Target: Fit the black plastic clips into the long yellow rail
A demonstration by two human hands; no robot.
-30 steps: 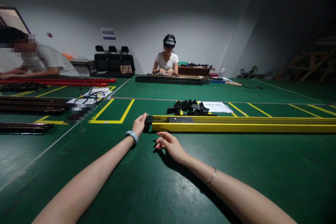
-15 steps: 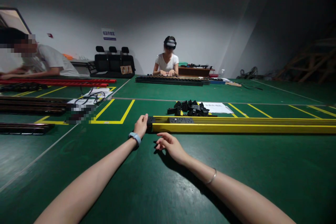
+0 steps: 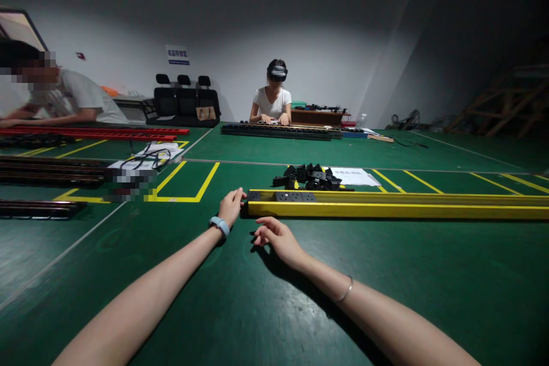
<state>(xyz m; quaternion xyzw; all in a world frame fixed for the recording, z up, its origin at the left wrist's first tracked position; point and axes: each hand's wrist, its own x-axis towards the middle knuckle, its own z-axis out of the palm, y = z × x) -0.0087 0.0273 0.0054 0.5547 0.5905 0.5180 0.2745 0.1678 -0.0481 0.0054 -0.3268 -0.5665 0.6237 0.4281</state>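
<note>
A long yellow channel [image 3: 386, 210] lies across the green table, running out of view on the right. Several black blocks with small holes, like socket modules [image 3: 295, 197], sit inside it near its left end. One more black block [image 3: 254, 196] is in the channel at that end. My left hand [image 3: 230, 206], with a light blue band at the wrist, has its fingers stretched against or close beside this end; exact contact is hard to see. My right hand [image 3: 278, 238] rests in front of the channel, fingers loosely bent and apart, holding nothing.
Behind the channel lie a heap of black parts [image 3: 311, 176] and a white paper sheet [image 3: 355, 176]. Dark rails [image 3: 51, 172] and red rails [image 3: 98, 132] lie at left. One person [image 3: 273, 100] works across the table, another [image 3: 81, 94] at far left.
The black block that stuck out of the channel's left end is now in the channel. My left hand has shifted slightly right and its fingers have straightened; my right hand stays put.
</note>
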